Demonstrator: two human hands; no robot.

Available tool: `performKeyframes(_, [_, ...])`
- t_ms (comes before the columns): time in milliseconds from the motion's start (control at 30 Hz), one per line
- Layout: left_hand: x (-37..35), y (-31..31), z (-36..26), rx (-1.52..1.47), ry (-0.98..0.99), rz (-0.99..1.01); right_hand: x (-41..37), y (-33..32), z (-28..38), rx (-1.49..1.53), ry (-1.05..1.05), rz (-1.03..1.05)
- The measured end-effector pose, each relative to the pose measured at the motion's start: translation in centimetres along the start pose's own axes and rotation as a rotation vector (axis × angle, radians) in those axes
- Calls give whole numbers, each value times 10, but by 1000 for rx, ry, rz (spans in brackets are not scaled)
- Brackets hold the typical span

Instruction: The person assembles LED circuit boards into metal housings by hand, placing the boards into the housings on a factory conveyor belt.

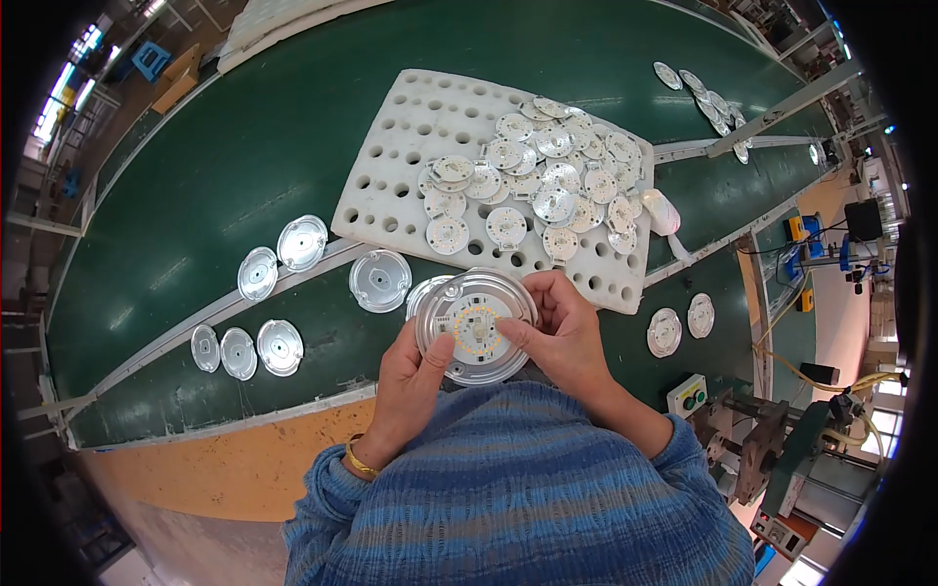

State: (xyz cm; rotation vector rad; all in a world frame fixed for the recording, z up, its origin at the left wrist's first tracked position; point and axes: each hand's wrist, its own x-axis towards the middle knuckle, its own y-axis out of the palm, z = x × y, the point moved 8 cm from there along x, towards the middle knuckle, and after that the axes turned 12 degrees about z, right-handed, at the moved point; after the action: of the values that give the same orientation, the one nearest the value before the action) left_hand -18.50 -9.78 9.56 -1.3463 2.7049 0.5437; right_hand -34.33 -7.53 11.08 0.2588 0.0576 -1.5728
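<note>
Close to my body I hold a round lamp housing between both hands, with a round LED board lying inside its rim. My left hand grips the left edge, its thumb on the lower left of the board. At the right edge my right hand has its fingers curled round the rim and its thumb on the board. Just behind it, another round housing is partly hidden. Left of that lies a separate clear housing on the green surface.
A white foam tray with holes carries a heap of LED boards. Several housings lie to the left, and 2 discs to the right. A plastic bag touches the tray. A button box stands near machinery.
</note>
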Motion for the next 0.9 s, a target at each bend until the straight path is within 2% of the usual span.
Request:
performKeyframes(300, [-1, 1, 2, -76, -39, -3, 0, -1, -2, -17, 23, 10])
performKeyframes(400, [-1, 1, 2, -78, -47, 6, -1, -2, 2, 76, 4, 20])
performKeyframes(500, [0, 2, 5, -99, -84, 37, -5, -12, -3, 164, 49, 34])
performKeyframes(800, [13, 25, 13, -160, -229, 143, -26, -41, -29, 109, 221, -54])
performKeyframes(900, [18, 32, 17, -124, -271, 191, -30, -49, -24, 95, 84, -110])
